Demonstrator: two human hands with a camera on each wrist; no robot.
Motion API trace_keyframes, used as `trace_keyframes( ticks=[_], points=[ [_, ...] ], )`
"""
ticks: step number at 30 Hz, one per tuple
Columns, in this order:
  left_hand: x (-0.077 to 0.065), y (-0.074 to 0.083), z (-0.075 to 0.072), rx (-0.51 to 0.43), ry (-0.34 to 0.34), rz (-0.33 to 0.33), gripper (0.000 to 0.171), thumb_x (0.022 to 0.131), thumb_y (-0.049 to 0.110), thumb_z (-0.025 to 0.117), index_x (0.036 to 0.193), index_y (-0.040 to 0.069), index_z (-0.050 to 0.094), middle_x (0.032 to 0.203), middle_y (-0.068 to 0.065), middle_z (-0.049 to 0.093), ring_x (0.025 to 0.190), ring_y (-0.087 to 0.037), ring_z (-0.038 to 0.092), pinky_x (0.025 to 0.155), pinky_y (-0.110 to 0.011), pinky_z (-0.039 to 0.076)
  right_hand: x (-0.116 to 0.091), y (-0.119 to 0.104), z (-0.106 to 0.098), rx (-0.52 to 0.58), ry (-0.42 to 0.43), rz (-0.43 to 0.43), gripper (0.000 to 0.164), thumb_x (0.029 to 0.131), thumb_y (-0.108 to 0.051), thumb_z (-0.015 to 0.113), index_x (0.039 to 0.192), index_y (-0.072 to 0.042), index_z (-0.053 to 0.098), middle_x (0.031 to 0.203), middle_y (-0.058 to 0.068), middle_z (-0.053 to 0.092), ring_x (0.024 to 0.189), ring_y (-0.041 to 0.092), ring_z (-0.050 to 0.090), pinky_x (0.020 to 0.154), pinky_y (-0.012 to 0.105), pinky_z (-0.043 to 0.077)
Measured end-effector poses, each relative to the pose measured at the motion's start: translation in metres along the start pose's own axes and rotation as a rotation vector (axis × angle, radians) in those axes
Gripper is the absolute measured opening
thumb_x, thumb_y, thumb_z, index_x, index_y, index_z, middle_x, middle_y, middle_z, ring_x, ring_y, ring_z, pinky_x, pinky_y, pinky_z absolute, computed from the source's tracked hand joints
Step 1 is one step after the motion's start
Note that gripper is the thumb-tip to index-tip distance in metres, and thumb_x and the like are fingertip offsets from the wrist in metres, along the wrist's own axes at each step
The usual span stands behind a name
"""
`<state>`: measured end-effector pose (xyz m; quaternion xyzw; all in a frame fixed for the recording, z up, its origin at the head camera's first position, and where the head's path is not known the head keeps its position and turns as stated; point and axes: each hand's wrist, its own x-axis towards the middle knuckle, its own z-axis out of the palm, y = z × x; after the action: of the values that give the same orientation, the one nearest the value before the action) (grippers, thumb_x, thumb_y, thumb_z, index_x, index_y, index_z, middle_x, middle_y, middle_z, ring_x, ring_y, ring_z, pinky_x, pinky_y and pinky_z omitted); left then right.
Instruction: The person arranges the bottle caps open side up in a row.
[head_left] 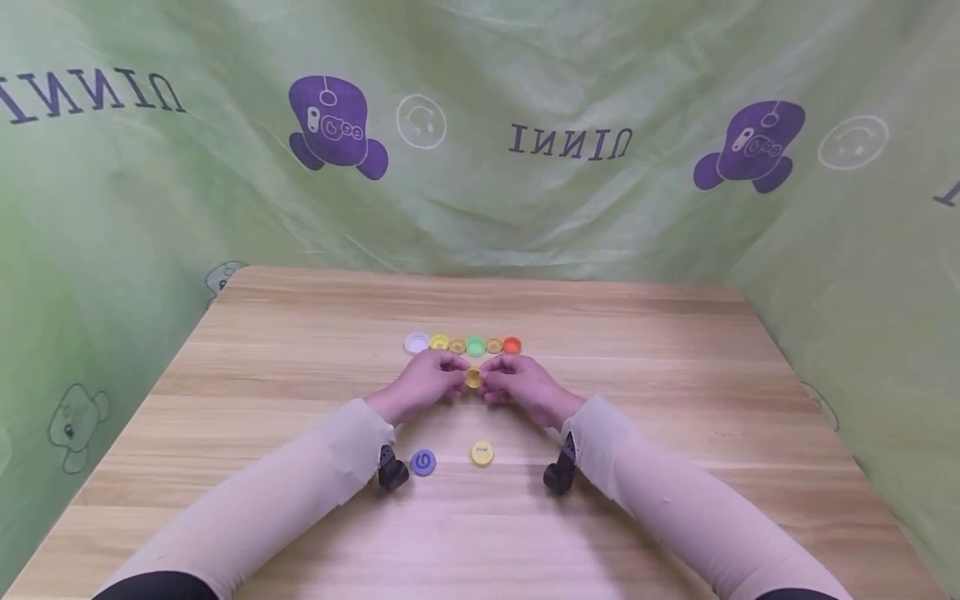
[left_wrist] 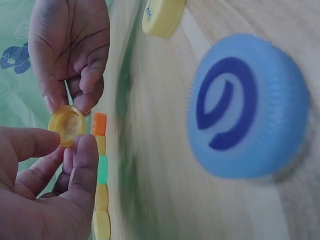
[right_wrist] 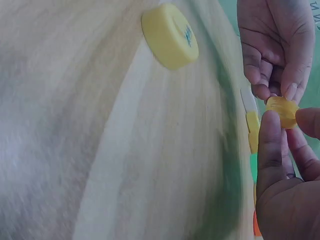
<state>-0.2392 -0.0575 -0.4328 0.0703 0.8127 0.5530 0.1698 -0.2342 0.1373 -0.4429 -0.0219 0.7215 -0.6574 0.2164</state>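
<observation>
Between both hands, a small amber bottle cap [left_wrist: 68,126] is held up over the table, its hollow side showing in the left wrist view. My left hand [head_left: 427,384] pinches it from one side with thumb and fingertips. From the other side my right hand [head_left: 528,387] pinches the same cap. Just beyond the hands lies a row of caps: a white cap [head_left: 417,342], a yellow cap [head_left: 439,342], an amber cap [head_left: 457,345], a green cap [head_left: 476,346], another amber cap [head_left: 493,344] and a red-orange cap [head_left: 512,345].
Nearer the body, a blue cap [head_left: 423,462] with a dark spiral mark lies by the left wrist. A pale yellow cap [head_left: 482,453] with small blue print lies between the forearms. The wooden table [head_left: 637,333] meets a green printed curtain [head_left: 480,217] behind.
</observation>
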Motion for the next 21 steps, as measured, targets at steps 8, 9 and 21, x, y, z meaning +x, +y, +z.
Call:
trace_keyframes(
  ticks=[8,9,21],
  points=[
    [0.015,0.004,0.008,-0.086,0.048,0.028,0.015,0.096,-0.004,0.061,0.110,-0.006,0.064,0.092,-0.015,0.068,0.076,-0.022,0.067,0.069,-0.032,0.060,0.004,-0.005,-0.010,0.064,0.035,-0.016,0.017,0.101,0.004,0.055,0.118,0.005,0.056,0.101,0.013,0.064,0.089,0.018,0.066,0.083,0.029,0.060],
    [0.017,0.005,0.009,-0.095,0.051,0.033,0.014,0.096,-0.005,0.060,0.109,-0.006,0.063,0.092,-0.014,0.067,0.076,-0.022,0.067,0.070,-0.032,0.060,0.006,-0.005,-0.011,0.069,0.039,-0.022,0.016,0.101,0.005,0.054,0.117,0.005,0.055,0.101,0.013,0.064,0.089,0.018,0.066,0.083,0.030,0.060],
    [0.028,0.025,0.020,-0.120,0.047,0.010,0.032,0.106,0.008,0.050,0.131,-0.010,0.061,0.127,-0.024,0.065,0.110,-0.035,0.067,0.094,-0.039,0.058,0.014,-0.012,-0.026,0.079,0.184,-0.013,0.024,0.102,0.007,0.052,0.125,0.011,0.055,0.110,0.016,0.063,0.091,0.020,0.066,0.085,0.030,0.059]
  ],
)
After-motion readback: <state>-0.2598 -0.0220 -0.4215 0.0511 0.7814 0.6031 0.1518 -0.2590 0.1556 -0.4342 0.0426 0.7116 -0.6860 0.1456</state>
